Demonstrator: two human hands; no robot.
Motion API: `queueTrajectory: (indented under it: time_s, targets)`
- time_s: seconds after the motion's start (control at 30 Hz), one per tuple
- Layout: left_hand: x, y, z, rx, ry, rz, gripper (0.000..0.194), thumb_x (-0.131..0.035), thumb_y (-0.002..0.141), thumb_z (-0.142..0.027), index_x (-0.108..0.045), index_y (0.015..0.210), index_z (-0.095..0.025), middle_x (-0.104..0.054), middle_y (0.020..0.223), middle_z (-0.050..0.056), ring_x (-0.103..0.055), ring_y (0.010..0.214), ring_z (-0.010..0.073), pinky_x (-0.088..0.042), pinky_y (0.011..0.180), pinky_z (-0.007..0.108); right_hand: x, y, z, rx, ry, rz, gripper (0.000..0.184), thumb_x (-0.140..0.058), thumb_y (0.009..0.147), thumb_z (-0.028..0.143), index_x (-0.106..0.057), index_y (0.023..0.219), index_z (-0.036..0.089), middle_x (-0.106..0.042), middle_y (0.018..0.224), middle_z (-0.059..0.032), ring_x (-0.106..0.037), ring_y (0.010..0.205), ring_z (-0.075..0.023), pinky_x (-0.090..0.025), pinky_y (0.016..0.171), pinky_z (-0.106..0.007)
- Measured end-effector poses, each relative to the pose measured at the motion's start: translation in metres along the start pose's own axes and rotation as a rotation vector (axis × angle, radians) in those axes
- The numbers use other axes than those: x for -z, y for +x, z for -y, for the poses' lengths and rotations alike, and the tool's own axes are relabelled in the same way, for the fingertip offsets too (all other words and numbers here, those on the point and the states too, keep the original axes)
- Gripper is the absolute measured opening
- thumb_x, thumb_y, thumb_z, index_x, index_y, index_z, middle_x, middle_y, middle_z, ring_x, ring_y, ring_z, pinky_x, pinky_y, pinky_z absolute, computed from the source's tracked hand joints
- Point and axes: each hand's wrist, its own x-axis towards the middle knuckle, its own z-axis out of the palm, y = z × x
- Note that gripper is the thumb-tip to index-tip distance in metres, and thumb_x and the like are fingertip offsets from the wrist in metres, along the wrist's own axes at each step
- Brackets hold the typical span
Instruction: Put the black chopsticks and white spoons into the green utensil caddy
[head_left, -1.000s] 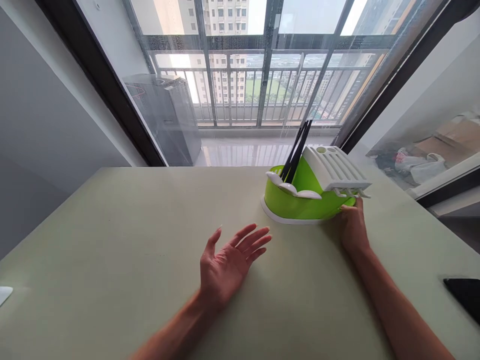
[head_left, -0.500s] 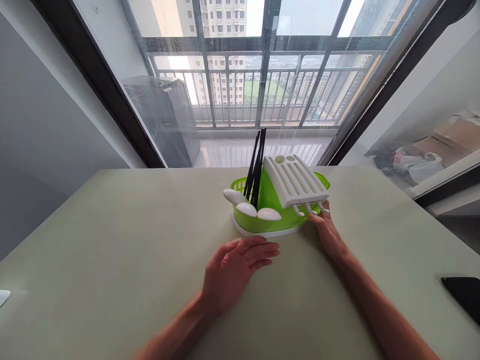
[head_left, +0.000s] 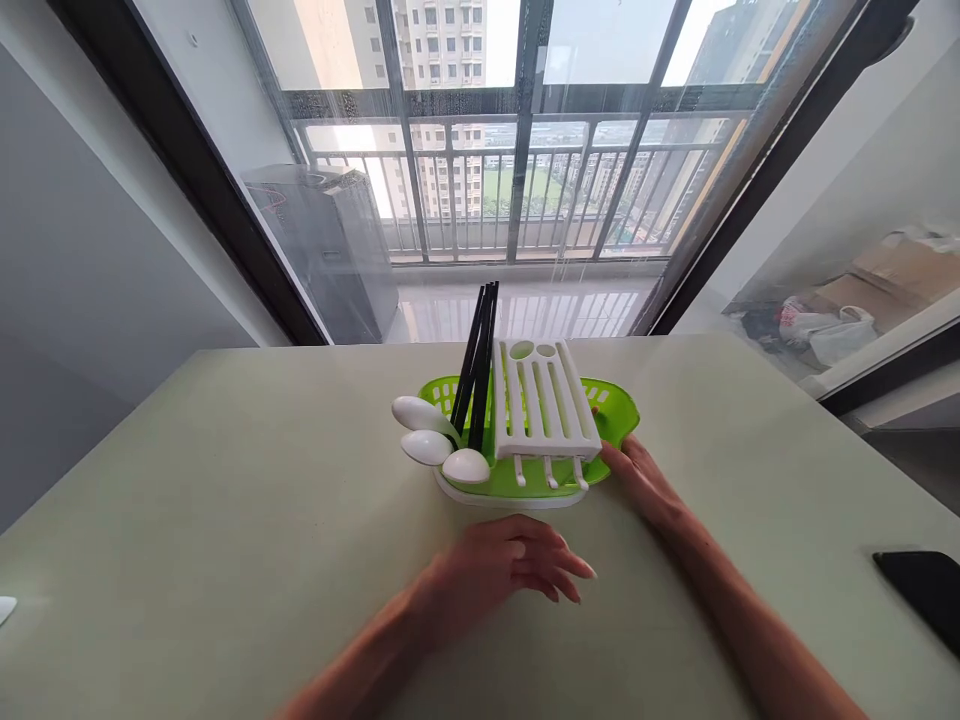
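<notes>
A green utensil basket with a white base stands on the table. Tilted across its right part is a white slotted knife rack with hooks along its lower edge. Black chopsticks lean upright in the left part. Three white spoons hang their bowls over the basket's front left rim. My right hand grips the basket's right end, its fingers partly hidden. In front of the basket, my left hand hovers open and slightly blurred, fingers apart, holding nothing.
The pale table reaches back to a glass door. A black flat object lies at the right edge, and a white object shows at the far left edge. A grey appliance stands behind the glass.
The basket has shifted left and nearer and turned, its front now facing me more, with my right hand still on its right end. My left hand has moved away from its base, toward me and right.
</notes>
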Motion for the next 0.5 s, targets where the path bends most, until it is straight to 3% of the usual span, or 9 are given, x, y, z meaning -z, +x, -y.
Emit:
queueTrajectory:
  time_s: [0.13, 0.3, 0.43, 0.5]
  targets:
    - [0.001, 0.001, 0.003, 0.041, 0.091, 0.024, 0.026, -0.067, 0.088, -0.033, -0.073, 0.104, -0.013, -0.075, 0.115, 0.019, -0.072, 0.096, 0.0257, -0.047, 0.087, 0.036, 0.002, 0.002, 0.0, -0.026, 0.109, 0.03, 0.053, -0.063, 0.087, 0.062, -0.072, 0.122, 0.023, -0.072, 0.129, -0.0069, -0.058, 0.127, -0.036, -0.044, 0.11, -0.048]
    - [-0.002, -0.004, 0.001, 0.06, 0.278, 0.1, 0.029, -0.068, 0.09, -0.037, -0.072, 0.109, -0.015, -0.074, 0.12, 0.018, -0.072, 0.096, 0.0241, -0.049, 0.087, 0.035, 0.002, 0.005, 0.006, -0.021, 0.478, 0.07, 0.055, -0.058, 0.086, 0.068, -0.071, 0.124, 0.03, -0.073, 0.127, -0.0036, -0.059, 0.13, -0.0334, -0.044, 0.111, -0.048]
    - [-0.026, -0.013, -0.019, 0.11, 0.537, 0.18, 0.03, -0.068, 0.09, -0.036, -0.069, 0.114, -0.017, -0.073, 0.122, 0.017, -0.071, 0.103, 0.0258, -0.05, 0.091, 0.039, 0.0, 0.007, 0.01, 0.001, 0.709, 0.154, 0.059, -0.057, 0.085, 0.071, -0.068, 0.128, 0.032, -0.071, 0.131, -0.0022, -0.057, 0.133, -0.0315, -0.044, 0.112, -0.05]
    - [-0.043, -0.02, -0.036, 0.096, 0.656, 0.221, 0.03, -0.07, 0.088, -0.037, -0.07, 0.111, -0.017, -0.075, 0.114, 0.017, -0.07, 0.103, 0.0274, -0.051, 0.09, 0.04, 0.001, 0.009, 0.011, -0.007, 0.783, 0.158, 0.058, -0.055, 0.086, 0.071, -0.068, 0.127, 0.032, -0.07, 0.133, -0.002, -0.056, 0.135, -0.0312, -0.043, 0.112, -0.051]
